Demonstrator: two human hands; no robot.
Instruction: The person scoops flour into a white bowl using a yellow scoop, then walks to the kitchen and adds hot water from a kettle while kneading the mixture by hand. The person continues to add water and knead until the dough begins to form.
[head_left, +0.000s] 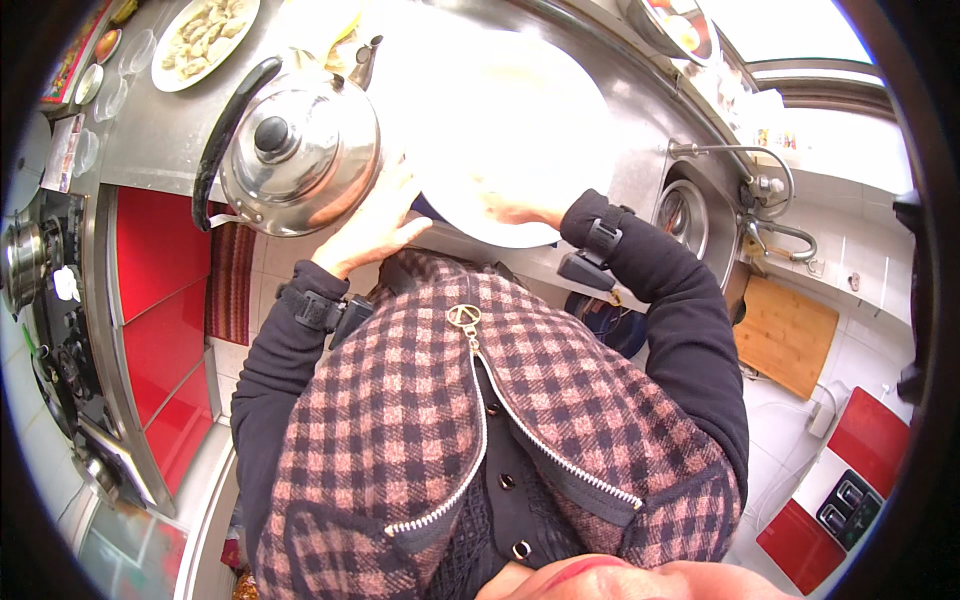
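Note:
A large round white basin or board (517, 105) lies on the steel counter, its surface washed out by glare. My right hand (521, 204) reaches over its near edge; the fingers fade into the brightness, so what they hold or touch is unclear. My left hand (379, 217) is between that white rim and a steel kettle (322, 169), thumb spread from the fingers. Nothing shows in its grasp, though its fingertips are partly lost in glare. The kettle has a black handle (229, 135) and a black lid knob (274, 135).
A white plate (161, 75) of dumplings sits at the back left, near small clear containers (112, 97). To the right are a sink (686, 217), a curved faucet (787, 236) and a wooden cutting board (787, 330). A gas stove (71, 330) stands at far left.

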